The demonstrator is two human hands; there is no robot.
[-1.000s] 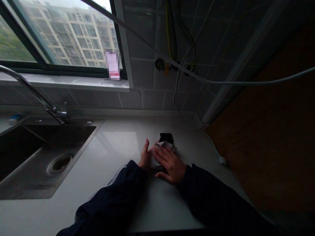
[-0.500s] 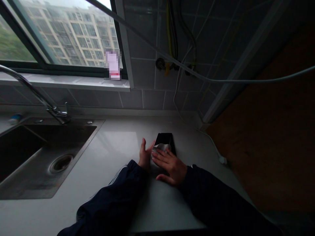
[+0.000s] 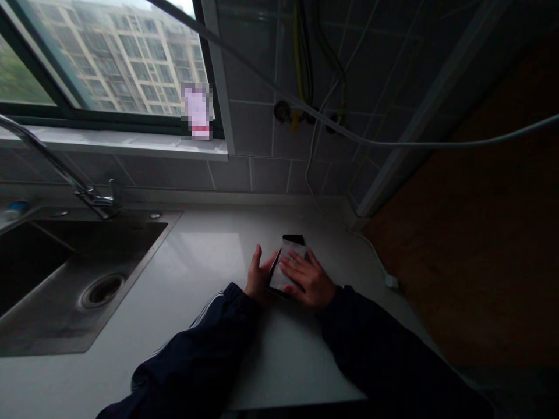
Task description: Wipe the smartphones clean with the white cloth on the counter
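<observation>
Right hand [image 3: 316,284] flat on the cloth [image 3: 290,247], fingers apart, over the black slab [image 3: 297,238]! Left hand [image 3: 258,280] braces the slab's edge, thumb clear of the fingers.

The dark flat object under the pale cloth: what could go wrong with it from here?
1. The dark flat object might slip on the smooth counter: the left hand is at its left edge with the thumb raised, not clamped over it.
2. The pale cloth covers most of its top, so the right hand, spread on the cloth, could miss a patch unseen.
</observation>
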